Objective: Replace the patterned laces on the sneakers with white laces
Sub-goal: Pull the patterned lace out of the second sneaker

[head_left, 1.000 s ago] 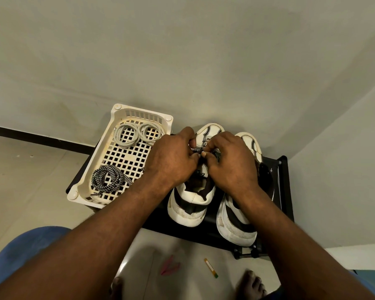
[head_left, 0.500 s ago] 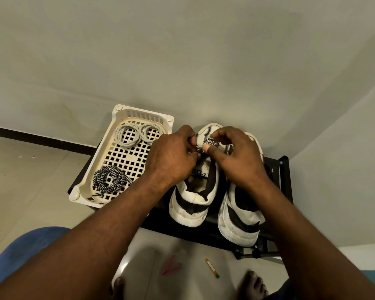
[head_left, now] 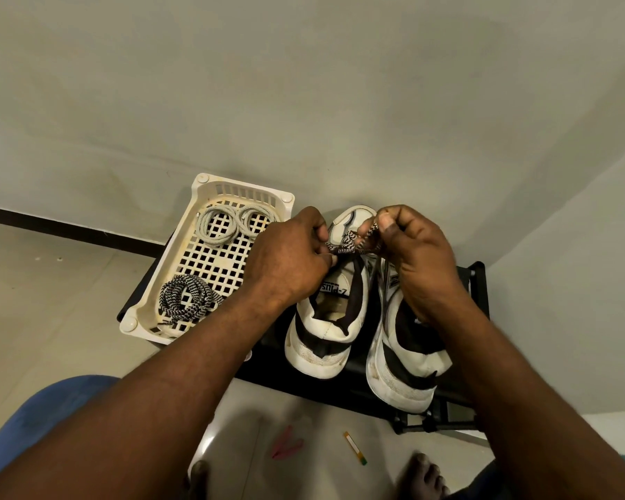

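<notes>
Two white sneakers with dark stripes stand heel-toward-me on a black rack [head_left: 478,283]: the left sneaker [head_left: 325,337] and the right sneaker [head_left: 408,369]. A black-and-white patterned lace [head_left: 350,243] stretches above the left sneaker's toe. My left hand [head_left: 285,261] pinches one end of it, and my right hand [head_left: 419,254] grips the other part, lifted a little. Two coiled white laces [head_left: 215,225] lie at the far end of a cream basket [head_left: 148,312]. Another coiled patterned lace [head_left: 184,297] lies at its near end.
The basket sits on the rack's left part, overhanging the floor. A wall stands close behind the rack. On the floor near my bare feet [head_left: 424,478] lie a pink clip [head_left: 285,443] and a small yellow stick [head_left: 354,447]. A blue seat edge [head_left: 51,405] shows at lower left.
My right hand has risen and moved right, drawing the patterned lace out of the left sneaker. The left hand stays by the sneaker's tongue.
</notes>
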